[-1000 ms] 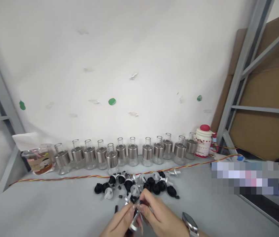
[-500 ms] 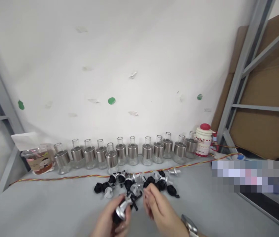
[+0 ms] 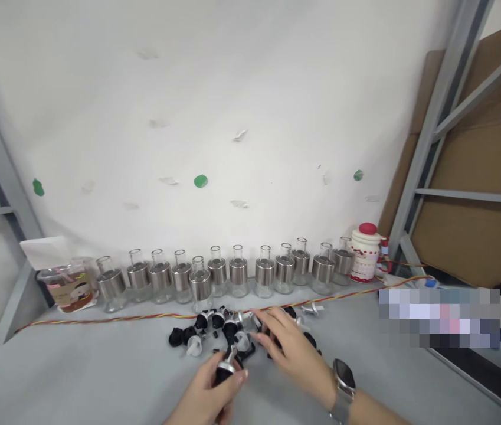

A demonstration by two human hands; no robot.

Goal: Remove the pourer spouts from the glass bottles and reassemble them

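My left hand (image 3: 215, 383) is closed around a black and silver pourer cap (image 3: 225, 368), its narrow spout pointing up. My right hand (image 3: 290, 342) reaches over the heap of loose parts, thumb and fingers apart, and hides some of them. Nearest its fingertips is a translucent cap (image 3: 245, 319); whether they touch it, I cannot tell. Another translucent cap (image 3: 242, 340) lies between my two hands. At the heap's left end are a black cap (image 3: 176, 337) and a pale translucent one (image 3: 194, 346). A watch (image 3: 343, 378) is on my right wrist.
Several glass bottles with metal collars (image 3: 200, 284) stand in a row along the wall. A twisted red and yellow wire (image 3: 144, 318) runs before them. At the row's ends are a plastic tub (image 3: 71, 289) and a red-topped jar (image 3: 364, 254). Metal shelf posts (image 3: 427, 136) border the sides.
My right hand has moved forward over the heap and its fingers have opened out. In my left hand, the pourer cap has turned more upright.
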